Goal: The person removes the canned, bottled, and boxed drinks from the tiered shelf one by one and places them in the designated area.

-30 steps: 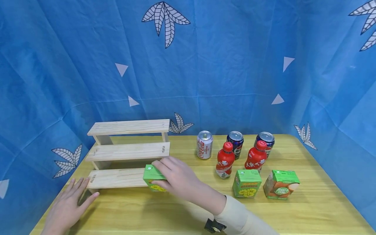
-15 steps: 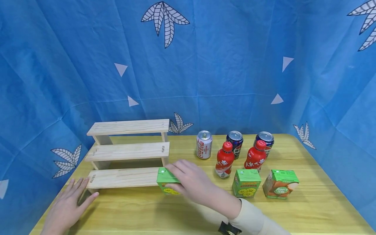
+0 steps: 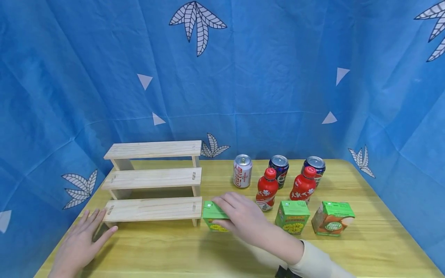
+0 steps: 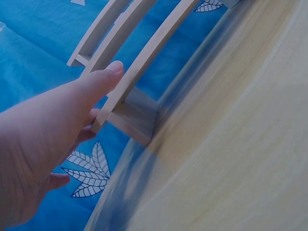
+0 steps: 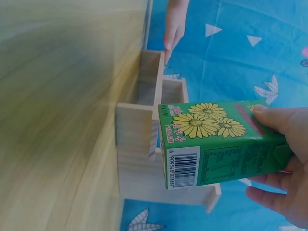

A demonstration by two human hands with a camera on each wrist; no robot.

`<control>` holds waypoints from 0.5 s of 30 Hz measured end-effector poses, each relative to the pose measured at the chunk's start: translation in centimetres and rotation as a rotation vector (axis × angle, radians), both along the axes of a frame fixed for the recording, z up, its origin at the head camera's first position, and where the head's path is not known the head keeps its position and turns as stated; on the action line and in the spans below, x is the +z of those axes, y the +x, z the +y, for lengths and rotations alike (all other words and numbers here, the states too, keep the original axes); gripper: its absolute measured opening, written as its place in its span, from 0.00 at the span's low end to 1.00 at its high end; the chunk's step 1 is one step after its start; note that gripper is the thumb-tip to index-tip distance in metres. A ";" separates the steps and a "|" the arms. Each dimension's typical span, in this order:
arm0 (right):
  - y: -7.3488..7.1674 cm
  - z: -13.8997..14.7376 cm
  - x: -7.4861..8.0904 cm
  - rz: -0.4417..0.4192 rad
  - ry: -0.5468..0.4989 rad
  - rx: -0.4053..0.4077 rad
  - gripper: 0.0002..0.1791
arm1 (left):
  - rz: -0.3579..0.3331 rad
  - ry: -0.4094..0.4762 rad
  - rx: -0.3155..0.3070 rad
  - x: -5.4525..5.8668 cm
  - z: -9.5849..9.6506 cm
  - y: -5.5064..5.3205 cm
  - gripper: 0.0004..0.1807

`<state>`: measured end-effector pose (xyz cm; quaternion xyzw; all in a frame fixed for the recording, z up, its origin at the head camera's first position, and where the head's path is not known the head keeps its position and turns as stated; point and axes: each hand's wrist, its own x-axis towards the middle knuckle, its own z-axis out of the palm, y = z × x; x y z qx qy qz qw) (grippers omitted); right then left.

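My right hand (image 3: 248, 220) grips the upper end of a green drink carton (image 3: 214, 218) with yellow flowers. In the right wrist view, the thumb lies on one face of the carton (image 5: 207, 139) and fingers reach around the other side. It is held above the tabletop, just off the right end of a three-step wooden rack (image 3: 153, 209). My left hand (image 3: 79, 241) is at the left end of the lowest step, fingers spread and thumb extended. In the left wrist view, its thumb lies by the edge of the rack (image 4: 144, 62).
Right of the rack stand a silver Coca-Cola can (image 3: 242, 172), two dark blue cans (image 3: 279, 170) and two red bottles (image 3: 267, 189). Nearer the front are another flowered green carton (image 3: 292, 218) and a green-brown carton (image 3: 332, 219). Blue cloth (image 3: 278, 77) surrounds the wooden table (image 3: 167, 251).
My right hand has carried the drink carton rightward, from over the lowest step's right part to beyond its end. The left hand and the other drinks have stayed put.
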<state>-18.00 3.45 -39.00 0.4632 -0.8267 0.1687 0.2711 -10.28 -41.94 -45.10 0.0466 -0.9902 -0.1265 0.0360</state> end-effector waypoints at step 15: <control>-0.4 3.1 -0.9 -0.069 0.023 -0.096 0.29 | 0.008 0.003 0.005 -0.1 0.1 0.0 0.47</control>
